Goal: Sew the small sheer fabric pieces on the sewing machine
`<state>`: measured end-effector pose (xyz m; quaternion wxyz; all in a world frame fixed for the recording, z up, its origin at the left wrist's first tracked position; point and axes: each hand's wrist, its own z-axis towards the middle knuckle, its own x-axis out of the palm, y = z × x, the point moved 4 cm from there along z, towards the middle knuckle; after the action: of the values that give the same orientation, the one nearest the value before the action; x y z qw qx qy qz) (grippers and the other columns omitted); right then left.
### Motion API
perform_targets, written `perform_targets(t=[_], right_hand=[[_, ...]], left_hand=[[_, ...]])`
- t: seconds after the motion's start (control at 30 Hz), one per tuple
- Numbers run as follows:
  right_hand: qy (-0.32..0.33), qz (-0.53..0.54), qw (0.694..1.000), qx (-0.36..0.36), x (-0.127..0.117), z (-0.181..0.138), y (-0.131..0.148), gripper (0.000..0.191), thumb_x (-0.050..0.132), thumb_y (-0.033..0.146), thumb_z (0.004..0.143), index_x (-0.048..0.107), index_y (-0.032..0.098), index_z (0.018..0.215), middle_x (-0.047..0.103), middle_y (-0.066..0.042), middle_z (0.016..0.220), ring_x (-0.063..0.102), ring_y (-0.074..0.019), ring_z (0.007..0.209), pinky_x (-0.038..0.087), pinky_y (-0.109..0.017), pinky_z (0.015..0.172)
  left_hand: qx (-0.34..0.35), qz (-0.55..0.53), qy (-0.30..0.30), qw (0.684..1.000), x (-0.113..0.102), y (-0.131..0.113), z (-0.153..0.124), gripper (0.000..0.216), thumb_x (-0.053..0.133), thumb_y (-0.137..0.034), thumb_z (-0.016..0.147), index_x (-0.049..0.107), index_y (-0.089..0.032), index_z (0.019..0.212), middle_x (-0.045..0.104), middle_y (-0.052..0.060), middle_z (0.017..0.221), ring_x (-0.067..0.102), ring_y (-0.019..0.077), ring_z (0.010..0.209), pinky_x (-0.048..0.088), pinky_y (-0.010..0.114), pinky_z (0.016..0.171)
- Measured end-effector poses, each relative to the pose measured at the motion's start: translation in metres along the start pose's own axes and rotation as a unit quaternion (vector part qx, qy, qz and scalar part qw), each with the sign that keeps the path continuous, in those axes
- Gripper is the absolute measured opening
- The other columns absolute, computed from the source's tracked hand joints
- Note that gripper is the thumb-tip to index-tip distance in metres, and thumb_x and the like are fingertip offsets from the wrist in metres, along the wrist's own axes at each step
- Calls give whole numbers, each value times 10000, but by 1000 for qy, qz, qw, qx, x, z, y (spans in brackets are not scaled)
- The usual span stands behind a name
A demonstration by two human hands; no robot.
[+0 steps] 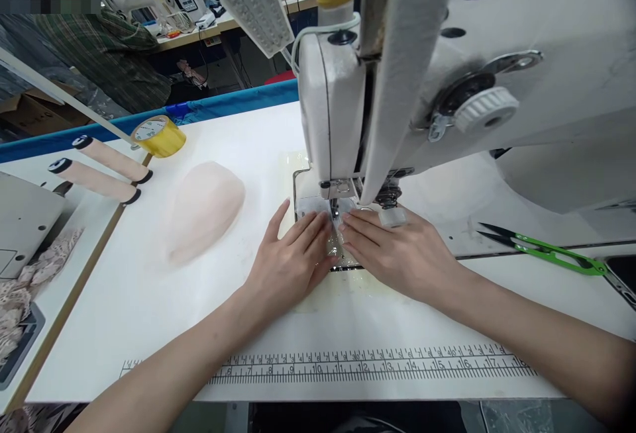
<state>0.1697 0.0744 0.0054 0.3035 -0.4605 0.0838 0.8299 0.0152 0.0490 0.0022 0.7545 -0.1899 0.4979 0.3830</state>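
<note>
Past the printed ruler [368,365] at the surface's [149,300] front edge, left hand [288,264] and right hand [402,254] lie flat, each grip apart, fingertips pressing a small sheer piece [334,238] beneath the sewing machine's [332,108] needle. Pale pad [203,211] lies left, yellow tape roll [159,135] beyond.

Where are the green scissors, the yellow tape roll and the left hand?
green scissors [593,266]: head view, on the green handle.
yellow tape roll [166,142]: head view, on its yellow side.
left hand [288,264]: head view, on the back of the hand.
</note>
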Motion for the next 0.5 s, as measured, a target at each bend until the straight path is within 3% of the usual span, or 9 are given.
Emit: perform_targets(t=[0.5], right_hand=[[24,-21,999,17,8,0,-4,251,520,221,956,717,110,1067,754,-88,887,686,-220,891,436,-456,1057]], left_hand=[[-42,-30,6,999,6,10,4,410,482,-358,970,586,-105,1274,639,144,1269,602,272,1197,241,616,1174]])
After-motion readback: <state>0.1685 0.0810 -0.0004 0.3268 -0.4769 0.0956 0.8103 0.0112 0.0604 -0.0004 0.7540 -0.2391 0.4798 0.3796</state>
